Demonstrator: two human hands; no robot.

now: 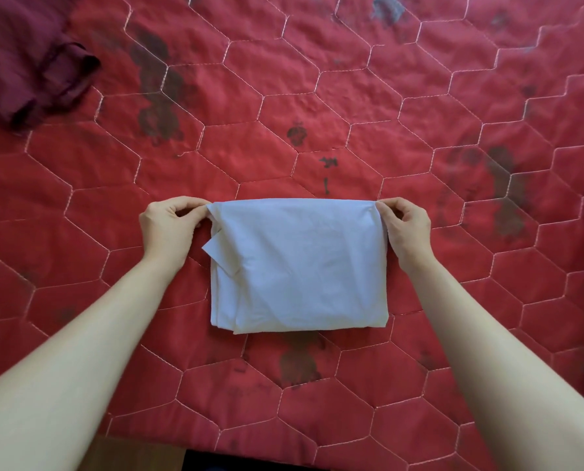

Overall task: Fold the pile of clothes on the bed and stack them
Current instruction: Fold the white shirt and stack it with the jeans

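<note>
Left hand (168, 226) and right hand (406, 227) fingers pinching far corners of folded white garment (300, 266), red quilt (317, 96)

From where I sit at the feed, nearly all I get is the red quilted bedspread (419, 107), stitched in pale thread into large hexagons that stretch from six o'clock out to twelve. Dark grey blotches mark it, the heaviest at eleven o'clock, at three o'clock and just below centre toward six. Light falls soft and even, with faint puckers in the fabric catching it. At six o'clock the spread's near edge ends, and I see a strip of brown floor (137, 457) beside a darker patch I can't make out.
</note>
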